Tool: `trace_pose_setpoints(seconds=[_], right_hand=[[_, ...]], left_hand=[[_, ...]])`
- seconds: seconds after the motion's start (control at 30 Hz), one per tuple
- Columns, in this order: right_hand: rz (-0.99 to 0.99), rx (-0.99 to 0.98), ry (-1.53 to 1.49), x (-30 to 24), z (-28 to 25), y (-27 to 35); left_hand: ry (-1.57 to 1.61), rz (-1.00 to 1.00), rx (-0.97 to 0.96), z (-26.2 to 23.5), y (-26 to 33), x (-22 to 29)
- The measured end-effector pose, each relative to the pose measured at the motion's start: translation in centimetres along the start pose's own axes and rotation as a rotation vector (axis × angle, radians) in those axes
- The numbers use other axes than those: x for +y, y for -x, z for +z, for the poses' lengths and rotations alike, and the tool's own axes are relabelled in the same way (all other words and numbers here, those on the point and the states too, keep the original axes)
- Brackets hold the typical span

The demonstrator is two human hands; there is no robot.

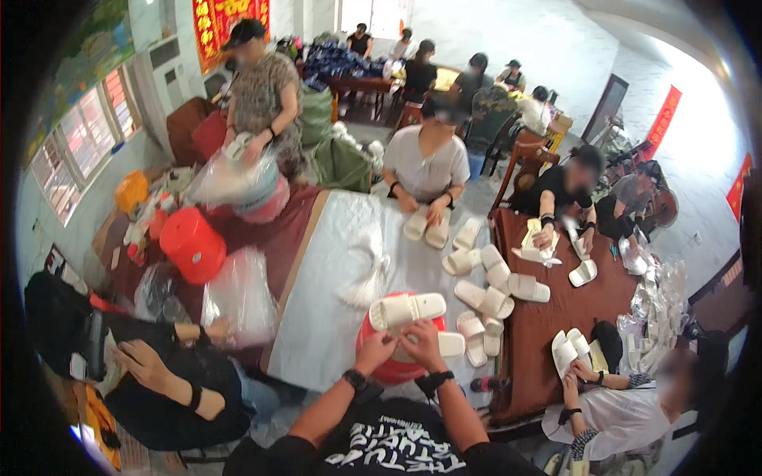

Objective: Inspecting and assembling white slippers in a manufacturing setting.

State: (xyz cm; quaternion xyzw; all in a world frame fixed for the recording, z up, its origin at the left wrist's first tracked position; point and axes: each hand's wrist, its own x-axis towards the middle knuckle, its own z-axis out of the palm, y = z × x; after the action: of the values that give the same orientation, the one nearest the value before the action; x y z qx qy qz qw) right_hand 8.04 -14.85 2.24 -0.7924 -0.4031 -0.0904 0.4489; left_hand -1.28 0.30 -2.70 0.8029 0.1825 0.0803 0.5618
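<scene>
My left hand [376, 351] and my right hand [421, 344] meet just in front of a pair of cream slide slippers. Both hands have their fingers pinched together; what they hold, if anything, is too small to make out. One slipper [389, 312] lies sideways beyond my fingertips, and its mate [451, 344] pokes out to the right behind my right hand. The slippers rest on a red round stool or upturned tub [390, 373], partly covered by my hands. Past them, a bundle of thin white strands [371, 270] spreads over the pale tabletop [317, 317].
Several loose cream slippers [486, 300] lie to my right. Opposite, a person in a light shirt [429, 155] handles another pair. A red bucket [193, 244] and clear plastic bags [240, 295] stand left. People work at the brown table [540, 361] on the right.
</scene>
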Motion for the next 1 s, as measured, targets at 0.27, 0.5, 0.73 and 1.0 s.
trace_pose_setpoints(seconds=[0.27,0.5,0.73,1.0], right_hand=[[-0.038,-0.012,0.004,0.1,0.2,-0.3],[0.052,-0.08,-0.027,-0.1,0.1,-0.6],[0.067,-0.063,-0.016,-0.1,0.4,-0.3],[0.098,-0.076,-0.038,-0.3,0.3,-0.3]], left_hand=[[0.085,-0.029,-0.03,-0.2,-0.4,0.4],[0.304,-0.054,-0.083,-1.1,-0.1,0.7],[0.404,-0.36,0.06,-8.0,4.0,-6.8],[-0.246,-0.714,0.13,-10.9,14.3,-23.4]])
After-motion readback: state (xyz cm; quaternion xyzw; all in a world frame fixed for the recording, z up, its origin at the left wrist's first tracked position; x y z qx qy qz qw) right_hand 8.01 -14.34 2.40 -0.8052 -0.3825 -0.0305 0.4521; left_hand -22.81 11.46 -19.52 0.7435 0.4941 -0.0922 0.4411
